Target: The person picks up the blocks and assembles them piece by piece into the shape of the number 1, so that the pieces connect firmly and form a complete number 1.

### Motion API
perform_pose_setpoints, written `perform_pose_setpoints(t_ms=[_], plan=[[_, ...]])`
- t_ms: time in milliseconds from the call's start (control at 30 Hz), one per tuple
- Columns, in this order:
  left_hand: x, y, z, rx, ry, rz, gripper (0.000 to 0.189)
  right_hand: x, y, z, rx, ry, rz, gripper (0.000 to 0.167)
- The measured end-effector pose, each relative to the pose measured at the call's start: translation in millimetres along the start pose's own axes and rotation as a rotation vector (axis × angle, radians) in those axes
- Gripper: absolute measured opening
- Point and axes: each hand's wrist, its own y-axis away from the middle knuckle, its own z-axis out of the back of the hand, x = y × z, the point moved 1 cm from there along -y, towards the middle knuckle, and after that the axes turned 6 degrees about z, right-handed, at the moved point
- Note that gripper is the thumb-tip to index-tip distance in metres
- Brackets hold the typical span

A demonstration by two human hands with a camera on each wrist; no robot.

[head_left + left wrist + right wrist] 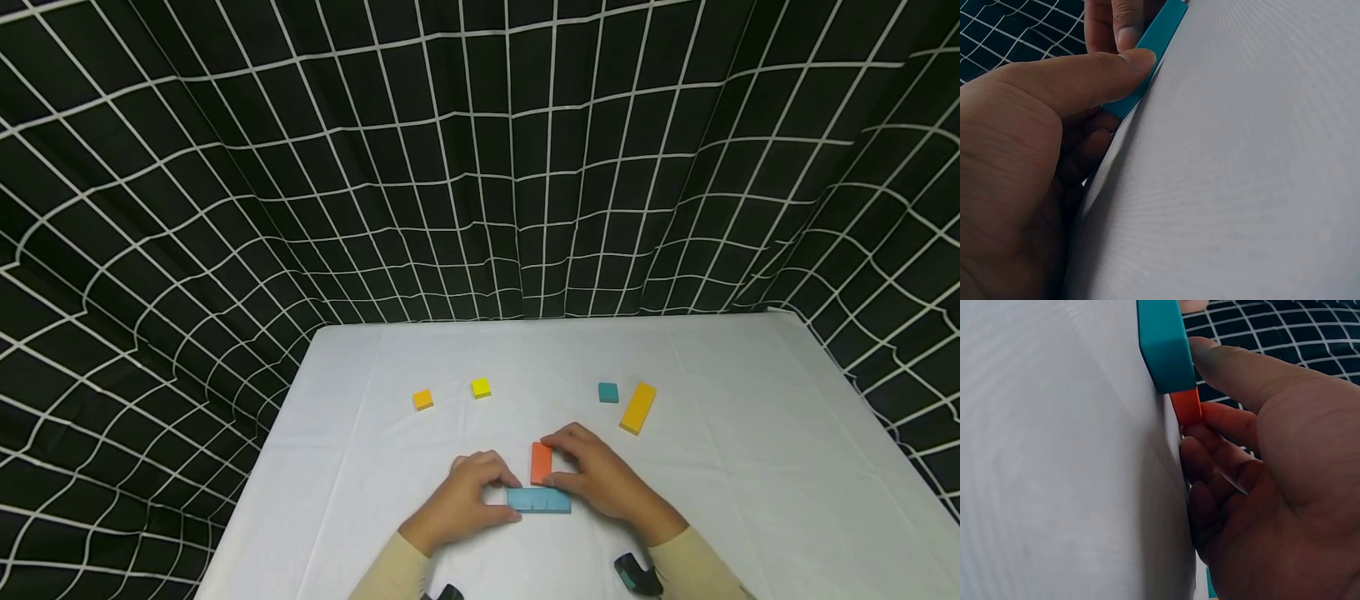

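Observation:
A long light-blue block (538, 501) lies crosswise near the front of the white table. My left hand (474, 493) pinches its left end, thumb on the near side and fingers on the far side; the left wrist view shows the thumb pressing the teal-looking block (1147, 65). Just behind it, a red-orange block (541, 463) lies lengthwise, its near end against or very close to the blue one. My right hand (600, 475) holds it, index finger at the far end and thumb by the near right corner. In the right wrist view, the blue block partly hides the red-orange block (1187, 407).
Farther back on the white table (360, 492) lie a small orange block (423, 400), a yellow block (481, 388), a small teal block (608, 392) and a long yellow-orange block (638, 408). A black curtain with white grid lines (487, 167) surrounds the table's back and sides.

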Motion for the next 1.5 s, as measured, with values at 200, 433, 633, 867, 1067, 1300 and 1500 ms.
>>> perform_pose_setpoints(t_ms=[200,433,633,867,1067,1300,1500], plan=[[1.3,-0.4,-1.1,-0.006,-0.012,-0.008,0.028,2.1,-1.8,-2.7,0.014,-0.002,0.012,0.046],[2.8,-1.1,-2.5,-0.017,-0.018,-0.028,0.028,2.5,-1.9,-4.1,0.017,0.005,0.031,0.046],[2.9,-1.4,-3.1,-0.020,-0.017,-0.027,0.027,2.6,-1.9,-4.0,0.022,0.000,0.035,0.046],[2.1,-1.1,-2.9,-0.022,-0.017,-0.024,0.027,2.7,-2.2,-4.1,0.032,0.007,0.044,0.047],[1.4,-0.9,-2.6,-0.026,-0.014,-0.031,0.027,4.1,-2.9,-4.5,0.038,0.003,0.050,0.047],[0.5,0.1,-2.3,-0.031,-0.011,-0.042,0.027,5.2,-3.1,-6.8,0.044,-0.009,0.059,0.047],[-1.5,0.0,-1.5,-0.032,-0.017,-0.043,0.027,4.2,-3.4,-7.1,0.045,-0.009,0.060,0.048]])
